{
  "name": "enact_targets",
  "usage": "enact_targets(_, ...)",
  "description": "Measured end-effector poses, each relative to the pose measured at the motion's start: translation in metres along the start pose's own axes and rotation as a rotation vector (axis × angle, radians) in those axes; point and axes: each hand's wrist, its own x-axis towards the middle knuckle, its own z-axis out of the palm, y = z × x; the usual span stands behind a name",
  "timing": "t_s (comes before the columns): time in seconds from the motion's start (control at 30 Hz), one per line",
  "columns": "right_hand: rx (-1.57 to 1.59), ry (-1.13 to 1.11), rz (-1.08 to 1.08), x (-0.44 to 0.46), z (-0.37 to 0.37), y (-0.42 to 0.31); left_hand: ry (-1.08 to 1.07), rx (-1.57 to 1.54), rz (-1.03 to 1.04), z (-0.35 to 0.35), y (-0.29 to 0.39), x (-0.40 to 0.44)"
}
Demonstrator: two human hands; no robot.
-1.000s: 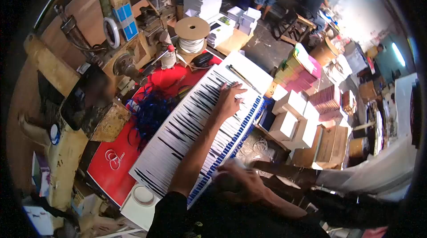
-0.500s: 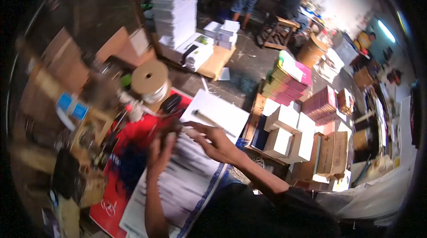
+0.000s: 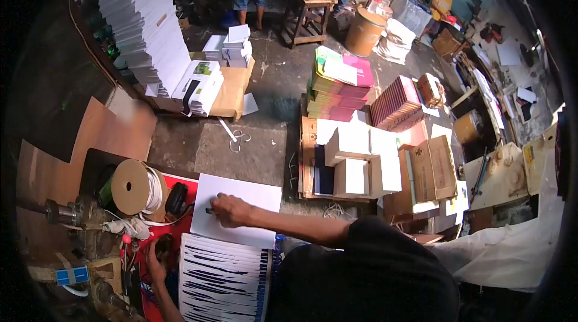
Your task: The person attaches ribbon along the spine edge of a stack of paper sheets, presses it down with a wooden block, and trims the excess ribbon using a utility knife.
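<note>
My right hand [image 3: 232, 210] is closed over a white board [image 3: 211, 186], and a short dark end of a slim tool [image 3: 209, 210] sticks out from its fingers. Below that board lies a stack of white sheets [image 3: 223, 280] with dark streaks and a row of blue marks along its right edge. My left hand [image 3: 156, 265] is to the left of the stack, over the red surface [image 3: 186, 186], its fingers curled around a small dark brown thing that I cannot make out.
A cord spool [image 3: 129, 186] and metal machine parts [image 3: 63, 212] stand at the left. Beyond are a tall paper stack [image 3: 147, 27] and a wooden stool [image 3: 306, 18]. White boxes [image 3: 352, 174] and booklets [image 3: 343, 84] sit to the right. Several people are farther back.
The view has swung left and shows more floor. My hands, near each other half a second ago, are apart now. The slim tool, lying on the white board earlier, is in my right hand.
</note>
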Motion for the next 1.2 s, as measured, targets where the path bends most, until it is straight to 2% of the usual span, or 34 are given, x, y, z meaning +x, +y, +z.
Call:
enact_targets(0.07, 0.054, -0.147, 0.142, 0.014, -0.050, -0.026, -0.018, 0.132, -0.010, -0.007, 0.016, -0.009)
enact_targets(0.1, 0.278, -0.115, 0.125, 0.012, -0.075, -0.027, -0.002, 0.161, -0.074, -0.009, 0.031, -0.013)
enact_targets(0.13, 0.240, 0.016, 0.061, 0.008, -0.099, -0.035, 0.015, 0.187, -0.131, -0.012, 0.040, -0.015)
enact_targets(0.17, 0.505, 0.035, 0.231, 0.002, -0.133, -0.051, 0.002, 0.185, -0.126, -0.019, 0.043, -0.021)
enact_targets(0.2, 0.804, 0.095, 0.307, -0.007, -0.159, -0.061, -0.006, 0.132, -0.211, -0.027, 0.044, -0.028)
enact_targets(0.23, 0.960, 0.122, 0.338, -0.017, -0.176, -0.058, -0.017, 0.079, -0.294, -0.035, 0.047, -0.032)
enact_targets(0.3, 1.221, 0.115, 0.382, -0.038, -0.193, -0.042, -0.034, 0.019, -0.328, -0.047, 0.075, -0.041)
enact_targets(0.33, 1.213, 0.064, 0.389, -0.052, -0.197, -0.044, -0.030, -0.035, -0.384, -0.051, 0.098, -0.047)
enact_targets(0.37, 1.201, 0.007, 0.392, -0.066, -0.198, -0.048, -0.029, -0.044, -0.370, -0.051, 0.144, -0.047)
enact_targets(0.4, 1.198, -0.085, 0.406, -0.076, -0.202, -0.063, 0.035, 0.057, -0.328, -0.049, 0.205, -0.043)
enact_targets(0.43, 1.191, -0.129, 0.410, -0.086, -0.199, -0.069, 0.100, 0.161, -0.286, -0.046, 0.240, -0.042)
enact_targets(0.5, 1.296, -0.116, 0.388, -0.104, -0.185, -0.074, 0.055, 0.071, 0.119, -0.028, 0.239, -0.047)
enact_targets(0.53, 1.360, -0.107, 0.296, -0.112, -0.175, -0.072, 0.032, 0.031, 0.147, -0.016, 0.257, -0.047)
enact_targets(0.63, 1.235, -0.065, 0.317, -0.123, -0.157, -0.078, -0.097, 0.113, 0.235, 0.015, 0.278, -0.050)
enact_targets(0.7, 1.047, 0.021, 0.451, -0.136, -0.161, -0.107, -0.157, 0.184, 0.309, 0.040, 0.267, -0.049)
enact_targets(0.73, 0.925, 0.021, 0.461, -0.143, -0.159, -0.110, -0.231, 0.420, 0.322, 0.042, 0.276, -0.049)
enact_targets(0.8, 0.751, 0.054, 0.498, -0.161, -0.160, -0.132, -0.238, 0.407, 0.323, 0.043, 0.275, -0.047)
enact_targets(0.83, 0.685, -0.014, 0.465, -0.168, -0.154, -0.128, -0.250, 0.403, 0.298, 0.044, 0.272, -0.048)
enact_targets(0.9, 0.646, 0.103, 0.360, -0.183, -0.141, -0.143, -0.215, 0.396, 0.350, 0.046, 0.270, -0.048)
enact_targets(0.97, 0.691, 0.087, 0.452, -0.199, -0.142, -0.154, -0.226, 0.406, 0.291, 0.042, 0.274, -0.052)
enact_targets(1.03, 0.574, 0.069, 0.496, -0.213, -0.132, -0.157, -0.211, 0.346, 0.350, 0.045, 0.264, -0.051)
enact_targets(1.07, 0.433, 0.054, 0.425, -0.220, -0.131, -0.154, -0.200, 0.360, 0.384, 0.043, 0.269, -0.051)
enact_targets(1.13, 0.358, 0.262, 0.342, -0.247, -0.110, -0.151, -0.242, 0.337, 0.345, 0.041, 0.275, -0.054)
enact_targets(1.17, 0.374, 0.092, 0.596, -0.240, -0.128, -0.173, -0.253, 0.319, 0.359, 0.040, 0.273, -0.058)
enact_targets(1.2, 0.404, 0.198, 0.567, -0.250, -0.122, -0.174, -0.261, 0.331, 0.399, 0.040, 0.273, -0.061)
